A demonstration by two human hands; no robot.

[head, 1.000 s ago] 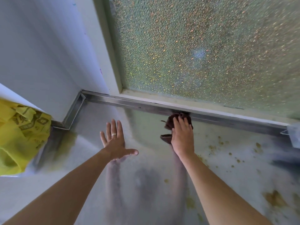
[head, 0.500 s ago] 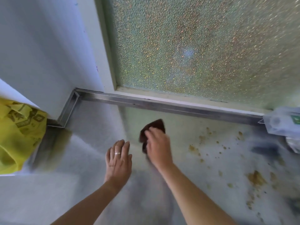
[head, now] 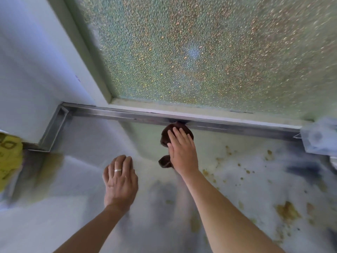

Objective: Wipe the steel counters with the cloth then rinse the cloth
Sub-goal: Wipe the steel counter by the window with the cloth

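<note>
**Cloth pushed back up to the rear lip**

The right hand (head: 182, 152) presses flat on the dark cloth (head: 166, 136), fingers straight and close together, palm down; nothing is pinched, the cloth is simply trapped between hand and counter (head: 82, 179). Half a second ago this hand and cloth were nearer the person, well short of the steel lip (head: 218, 126); now the far edge of the cloth touches that lip, as it did a second ago. I read this as a back-and-forth stroke, just reaching its far end again.

The left hand (head: 119, 181), ring on one finger, lies spread on the steel just left of and nearer than the wiping hand, holding nothing; it has drawn closer to the person.

To the right of the wiping hand, brownish spots (head: 228, 159) dot the steel, with a larger smear (head: 287, 211) further right and nearer. So the wiping looks only partly done there, and rinsing is not yet due. A yellow bag (head: 9, 157) sits far left.
</note>
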